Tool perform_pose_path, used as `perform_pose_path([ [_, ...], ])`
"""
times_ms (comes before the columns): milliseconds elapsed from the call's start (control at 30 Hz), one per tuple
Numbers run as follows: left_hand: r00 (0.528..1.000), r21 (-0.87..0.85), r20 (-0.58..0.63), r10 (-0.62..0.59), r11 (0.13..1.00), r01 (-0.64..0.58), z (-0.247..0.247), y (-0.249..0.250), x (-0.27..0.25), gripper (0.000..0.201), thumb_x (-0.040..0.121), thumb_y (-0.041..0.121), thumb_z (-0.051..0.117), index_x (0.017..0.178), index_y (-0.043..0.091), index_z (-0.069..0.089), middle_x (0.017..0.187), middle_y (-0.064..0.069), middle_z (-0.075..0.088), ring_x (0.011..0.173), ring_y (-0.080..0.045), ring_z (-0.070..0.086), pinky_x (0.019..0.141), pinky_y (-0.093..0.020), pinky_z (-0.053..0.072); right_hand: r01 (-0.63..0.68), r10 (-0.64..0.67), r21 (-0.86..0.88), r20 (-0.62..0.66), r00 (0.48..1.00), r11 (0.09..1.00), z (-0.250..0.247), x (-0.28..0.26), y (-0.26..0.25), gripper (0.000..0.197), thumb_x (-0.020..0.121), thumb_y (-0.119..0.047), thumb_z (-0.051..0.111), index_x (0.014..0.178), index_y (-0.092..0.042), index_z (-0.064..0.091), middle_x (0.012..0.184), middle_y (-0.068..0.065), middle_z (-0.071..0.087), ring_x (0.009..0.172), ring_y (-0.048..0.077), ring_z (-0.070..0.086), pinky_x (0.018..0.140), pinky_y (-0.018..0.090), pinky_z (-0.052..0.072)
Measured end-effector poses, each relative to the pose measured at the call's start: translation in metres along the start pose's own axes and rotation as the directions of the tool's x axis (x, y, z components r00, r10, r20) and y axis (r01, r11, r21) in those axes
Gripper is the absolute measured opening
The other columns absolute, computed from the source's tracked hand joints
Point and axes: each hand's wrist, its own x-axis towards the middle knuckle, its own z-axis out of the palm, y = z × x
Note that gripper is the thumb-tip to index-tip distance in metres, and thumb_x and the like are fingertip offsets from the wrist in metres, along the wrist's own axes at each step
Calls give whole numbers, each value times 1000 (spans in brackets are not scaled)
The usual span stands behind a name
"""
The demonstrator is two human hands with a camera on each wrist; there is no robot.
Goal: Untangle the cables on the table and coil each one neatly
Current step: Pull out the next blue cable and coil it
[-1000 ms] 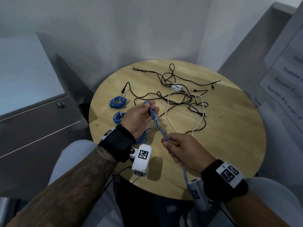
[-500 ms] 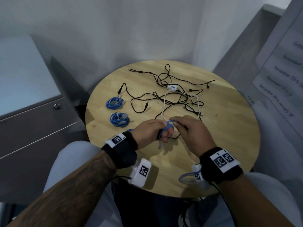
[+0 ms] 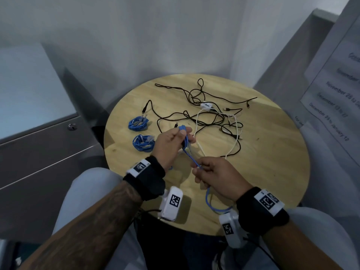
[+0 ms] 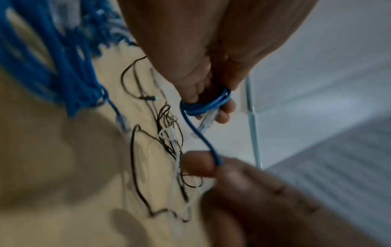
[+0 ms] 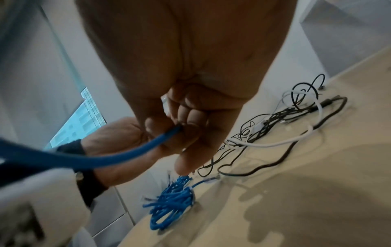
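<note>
My left hand grips a small coil of the blue cable above the round wooden table. In the left wrist view the loops of that blue cable wrap round my fingers, and a clear plug sticks out below them. My right hand pinches the same cable lower down, with a taut strand running between both hands. Its slack hangs in a loop past the table's near edge. The right wrist view shows the blue cable leaving my curled fingers.
Two coiled blue cables lie at the table's left. A tangle of black cables and a white cable with a white adapter fills the middle and back. A grey cabinet stands left.
Half a second ago both hands met close together over the near table. Now the left hand has risen with its coil and the right has pulled back, stretching a strand between them.
</note>
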Motion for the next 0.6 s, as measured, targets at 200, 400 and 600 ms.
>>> perform_pose_path([
  [200,972,577,235,-23,808,-120,-2,-11,-1,26,101,20,48,84,11,66,91,-2,70,85,-13,64,78,-34,51,217,-267,-325,-120,956,921,-5,-5,-3,39,98,-15,59,130,-38,58,102,-17,73,91,-3,67,76,22,53],
  [400,878,558,430,-211,827,-74,6,3,-8,43,105,32,38,84,8,66,77,-6,66,69,-14,55,71,-31,44,146,-436,-650,-311,844,746,-28,0,-2,7,92,-34,70,99,-34,69,77,-11,72,61,12,60,56,29,46],
  [600,852,211,451,-264,960,186,8,3,-12,38,106,22,36,78,9,57,59,-3,40,54,-15,44,61,-29,43,213,-329,-357,-304,894,909,-29,6,1,11,96,-32,67,98,-33,77,80,-13,74,66,3,65,60,27,51],
])
